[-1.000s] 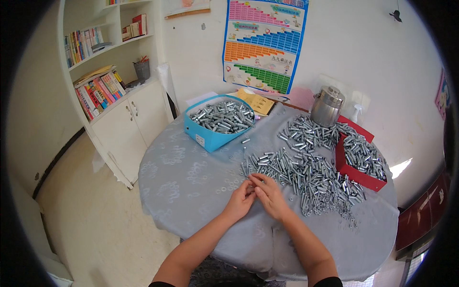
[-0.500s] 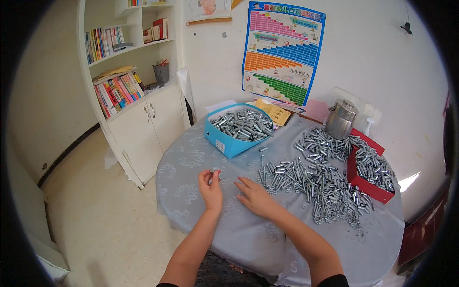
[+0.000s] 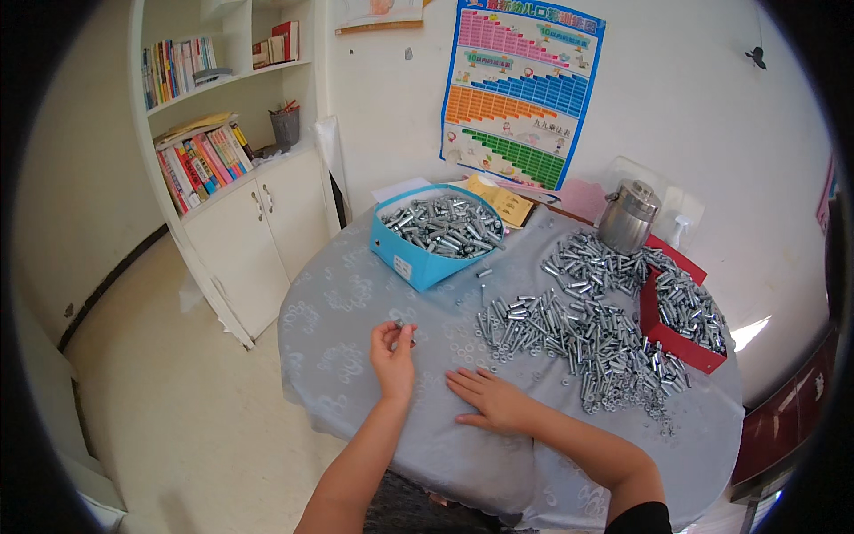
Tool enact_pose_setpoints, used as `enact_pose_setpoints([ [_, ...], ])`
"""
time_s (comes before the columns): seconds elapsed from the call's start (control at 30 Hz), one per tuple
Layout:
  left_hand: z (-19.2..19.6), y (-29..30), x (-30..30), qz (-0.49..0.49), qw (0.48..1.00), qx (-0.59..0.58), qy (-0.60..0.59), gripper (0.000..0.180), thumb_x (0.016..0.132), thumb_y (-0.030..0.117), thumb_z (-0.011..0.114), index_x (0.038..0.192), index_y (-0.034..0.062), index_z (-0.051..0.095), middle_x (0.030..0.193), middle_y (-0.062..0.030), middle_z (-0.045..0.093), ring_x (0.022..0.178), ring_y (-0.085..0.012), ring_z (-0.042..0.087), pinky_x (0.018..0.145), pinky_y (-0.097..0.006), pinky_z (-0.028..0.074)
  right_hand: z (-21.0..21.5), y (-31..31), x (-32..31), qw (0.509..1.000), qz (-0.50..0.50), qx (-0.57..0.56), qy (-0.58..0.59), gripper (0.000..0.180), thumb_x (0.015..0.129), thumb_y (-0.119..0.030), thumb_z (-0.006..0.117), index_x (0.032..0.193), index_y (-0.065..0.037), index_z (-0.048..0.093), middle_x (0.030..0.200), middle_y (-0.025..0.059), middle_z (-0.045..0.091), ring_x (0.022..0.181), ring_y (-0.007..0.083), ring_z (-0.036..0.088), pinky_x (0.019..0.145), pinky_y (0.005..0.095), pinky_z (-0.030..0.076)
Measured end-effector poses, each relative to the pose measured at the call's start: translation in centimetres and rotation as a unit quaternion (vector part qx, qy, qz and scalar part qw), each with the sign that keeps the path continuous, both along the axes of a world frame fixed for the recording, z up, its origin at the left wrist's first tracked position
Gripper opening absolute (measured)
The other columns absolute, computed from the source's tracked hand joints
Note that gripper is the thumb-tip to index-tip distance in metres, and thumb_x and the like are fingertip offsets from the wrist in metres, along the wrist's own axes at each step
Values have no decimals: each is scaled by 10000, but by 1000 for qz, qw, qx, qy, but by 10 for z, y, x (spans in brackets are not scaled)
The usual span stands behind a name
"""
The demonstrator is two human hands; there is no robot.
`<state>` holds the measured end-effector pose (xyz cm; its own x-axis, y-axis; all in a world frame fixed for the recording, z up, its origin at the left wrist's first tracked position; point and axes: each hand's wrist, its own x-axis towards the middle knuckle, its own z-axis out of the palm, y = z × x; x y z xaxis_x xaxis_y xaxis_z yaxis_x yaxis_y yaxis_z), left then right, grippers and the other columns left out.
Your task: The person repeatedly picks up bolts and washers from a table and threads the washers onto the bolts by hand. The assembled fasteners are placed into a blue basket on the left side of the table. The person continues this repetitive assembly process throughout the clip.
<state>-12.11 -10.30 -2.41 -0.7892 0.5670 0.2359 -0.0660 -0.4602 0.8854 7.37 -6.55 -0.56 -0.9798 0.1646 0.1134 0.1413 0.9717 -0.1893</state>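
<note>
My left hand (image 3: pixel 392 360) is raised over the near middle of the table, thumb and fingers pinched on a small shiny metal part (image 3: pixel 399 326); its exact kind is too small to make out. My right hand (image 3: pixel 491 398) rests open on the grey tablecloth (image 3: pixel 356 307), fingers spread and palm down, holding nothing. Just beyond it spreads a heap of silvery metal sleeves and bolts (image 3: pixel 556 329). Loose nuts or washers (image 3: pixel 614 396) lie along the heap's near edge. A blue box (image 3: pixel 418 267) full of similar metal sleeves (image 3: pixel 445 224) stands at the far left.
A red box (image 3: pixel 680 345) with more metal parts sits at the right, its side facing the heap. Behind it stand a steel canister (image 3: pixel 630 216) and a spray bottle (image 3: pixel 679 231). Yellow papers (image 3: pixel 503 200) lie at the back. A white bookcase (image 3: pixel 236 231) is left of the table.
My right hand has drawn nearer to me and now lies flat on the cloth. My left hand keeps its pinch in about the same place. The view has shifted slightly.
</note>
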Motion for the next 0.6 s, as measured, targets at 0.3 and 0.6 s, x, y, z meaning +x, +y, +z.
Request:
enact_pose_setpoints([
  [0.3, -1, 6, 11, -62, 998, 2, -3, 163, 839, 55, 562, 956, 28, 453, 893, -111, 616, 808, -132, 599, 628, -240, 482, 38, 20, 17, 987, -116, -87, 64, 413, 844, -236, 533, 1190, -16, 477, 1318, 149, 391, 1113, 307, 474, 929, 364, 383],
  [0.6, 9, -3, 13, -150, 988, -22, 32, 244, 862, 78, 532, 1090, 24, 463, 925, -123, 639, 766, -95, 585, 646, -222, 470, -15, 48, -52, 986, -135, 49, 88, 561, 845, -353, 499, 1258, 12, 394, 1324, 222, 349, 1220, 334, 353, 1012, 406, 275],
])
